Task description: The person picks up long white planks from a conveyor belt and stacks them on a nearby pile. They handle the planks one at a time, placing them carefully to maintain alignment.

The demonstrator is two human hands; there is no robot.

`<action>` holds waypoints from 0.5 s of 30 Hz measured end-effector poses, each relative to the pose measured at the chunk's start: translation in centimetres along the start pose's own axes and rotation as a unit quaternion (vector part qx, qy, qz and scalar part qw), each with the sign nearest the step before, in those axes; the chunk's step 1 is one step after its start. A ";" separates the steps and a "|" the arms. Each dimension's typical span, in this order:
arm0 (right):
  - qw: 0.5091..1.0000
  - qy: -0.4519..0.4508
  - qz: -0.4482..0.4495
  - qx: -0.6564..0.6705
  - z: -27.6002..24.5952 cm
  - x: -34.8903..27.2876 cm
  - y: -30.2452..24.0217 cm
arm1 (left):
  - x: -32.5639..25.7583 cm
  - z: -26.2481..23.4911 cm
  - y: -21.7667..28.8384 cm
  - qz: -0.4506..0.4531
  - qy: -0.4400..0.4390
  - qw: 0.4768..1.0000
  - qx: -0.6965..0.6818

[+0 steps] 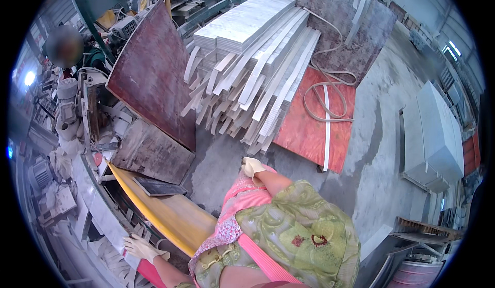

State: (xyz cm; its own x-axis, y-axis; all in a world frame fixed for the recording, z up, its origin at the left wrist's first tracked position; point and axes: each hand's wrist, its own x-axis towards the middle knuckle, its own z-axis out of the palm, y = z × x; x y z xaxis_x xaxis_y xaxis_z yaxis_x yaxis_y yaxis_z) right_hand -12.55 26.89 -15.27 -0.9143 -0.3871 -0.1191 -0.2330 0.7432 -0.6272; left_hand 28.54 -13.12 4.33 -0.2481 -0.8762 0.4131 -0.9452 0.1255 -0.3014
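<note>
My left hand (140, 248), in a cream glove, lies with its fingers stretched out on a pale slab (112, 230) at the lower left, and nothing shows in its grasp. In front of my pink apron (241, 197) is my right hand (251, 167), gloved the same way. Its back faces up and its fingers are mostly hidden, so I cannot tell what they do. Beyond it stands a tall stack of pale stone-like strips (252, 76), with wider boards (247, 19) laid on top. A yellow-edged curved panel (167, 210) leans between my left hand and my body.
A dark red board (154, 76) leans left of the stack, and a red sheet (335, 128) with a looped strap (337, 94) lies right of it. Machinery with a motor (67, 99) lines the left, near another person (64, 48). A wrapped block (432, 138) stands at right.
</note>
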 end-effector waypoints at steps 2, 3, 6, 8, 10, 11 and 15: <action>1.000 -0.017 0.009 0.008 0.5 0.3 0.4 | 0.1 0.3 0.0 -0.004 -0.022 1.000 0.005; 0.999 -0.027 0.013 0.017 0.7 0.5 0.6 | 0.1 0.6 0.0 -0.007 -0.024 1.000 0.003; 0.992 -0.044 0.072 0.095 0.9 0.8 0.7 | 0.1 1.8 -0.3 -0.006 0.007 1.000 0.005; 0.993 -0.039 0.067 0.084 0.7 0.7 0.7 | 0.0 2.3 -0.3 0.002 0.060 0.998 0.021; 0.999 -0.031 0.017 -0.014 0.2 0.4 0.6 | -0.2 2.2 -0.2 -0.009 0.045 0.999 -0.006; 0.999 -0.020 -0.009 -0.030 0.0 0.2 0.5 | -0.3 1.9 -0.1 -0.019 0.022 1.000 -0.013; 0.999 -0.002 -0.038 -0.018 -0.9 -0.2 0.2 | -0.4 0.1 0.2 -0.024 -0.052 0.998 -0.017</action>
State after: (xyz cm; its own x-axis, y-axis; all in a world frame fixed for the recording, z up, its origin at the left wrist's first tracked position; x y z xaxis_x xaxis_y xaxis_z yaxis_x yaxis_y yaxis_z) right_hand -12.69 27.65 -14.70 -0.8918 -0.4461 -0.0750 -0.3142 0.7302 -0.6067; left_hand 28.44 -12.76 3.98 -0.1805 -0.9251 0.3342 -0.9624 0.0960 -0.2540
